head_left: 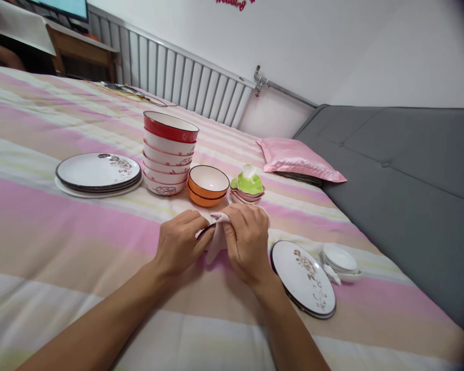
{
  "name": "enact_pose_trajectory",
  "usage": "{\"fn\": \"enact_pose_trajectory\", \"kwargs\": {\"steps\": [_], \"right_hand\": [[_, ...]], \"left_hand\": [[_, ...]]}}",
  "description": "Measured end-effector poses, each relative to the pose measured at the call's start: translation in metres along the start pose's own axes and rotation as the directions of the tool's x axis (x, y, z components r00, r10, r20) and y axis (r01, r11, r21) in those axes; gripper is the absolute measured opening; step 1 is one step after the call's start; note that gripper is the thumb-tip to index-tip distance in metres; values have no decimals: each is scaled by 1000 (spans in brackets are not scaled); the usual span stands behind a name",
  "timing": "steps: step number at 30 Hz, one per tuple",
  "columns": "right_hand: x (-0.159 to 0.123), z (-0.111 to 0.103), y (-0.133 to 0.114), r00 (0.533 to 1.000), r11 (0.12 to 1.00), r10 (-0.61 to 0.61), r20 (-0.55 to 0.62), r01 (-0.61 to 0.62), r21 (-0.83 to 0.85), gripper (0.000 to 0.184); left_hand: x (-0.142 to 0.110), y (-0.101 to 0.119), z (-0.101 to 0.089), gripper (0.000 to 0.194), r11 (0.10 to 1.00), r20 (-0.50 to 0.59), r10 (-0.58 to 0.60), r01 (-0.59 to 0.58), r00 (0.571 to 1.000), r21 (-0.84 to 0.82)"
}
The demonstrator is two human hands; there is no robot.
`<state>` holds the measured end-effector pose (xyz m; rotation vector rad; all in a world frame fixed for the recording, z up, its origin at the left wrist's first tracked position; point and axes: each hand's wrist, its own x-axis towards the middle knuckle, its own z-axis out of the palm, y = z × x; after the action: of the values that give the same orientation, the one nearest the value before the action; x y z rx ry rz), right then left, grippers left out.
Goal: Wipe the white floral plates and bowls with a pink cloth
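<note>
My left hand [182, 241] grips a dark-rimmed plate [206, 230], seen almost edge-on between my hands and mostly hidden. My right hand [247, 239] is closed on a pale cloth [216, 243], folded over the plate's rim. Just beyond my hands stand two orange bowls [204, 198], one in the other, and several small leaf-shaped dishes with a green one [249, 183] near the top. A tall stack of red and white bowls [164, 167] rises behind my left hand. To the right of my right wrist lie stacked flowered plates [299, 278].
Another pile of flowered plates [88, 170] lies on the left of the striped bedsheet [100, 247]. Small white dishes [340, 258] with white spoons sit at the right. A pink pillow [299, 158] is near the grey headboard [402, 170]. Cables [133, 93] lie at the far edge.
</note>
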<state>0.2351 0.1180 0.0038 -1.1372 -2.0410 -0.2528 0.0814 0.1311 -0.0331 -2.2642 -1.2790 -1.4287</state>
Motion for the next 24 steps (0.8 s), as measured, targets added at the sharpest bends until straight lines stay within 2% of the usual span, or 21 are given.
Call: {"fn": "enact_pose_trajectory", "kwargs": {"steps": [24], "right_hand": [[0,0,0,1000,1000,5,10,-4,-4,23]], "left_hand": [[-1,-1,1,24,1000,12,-21,22,1000,-21]]}}
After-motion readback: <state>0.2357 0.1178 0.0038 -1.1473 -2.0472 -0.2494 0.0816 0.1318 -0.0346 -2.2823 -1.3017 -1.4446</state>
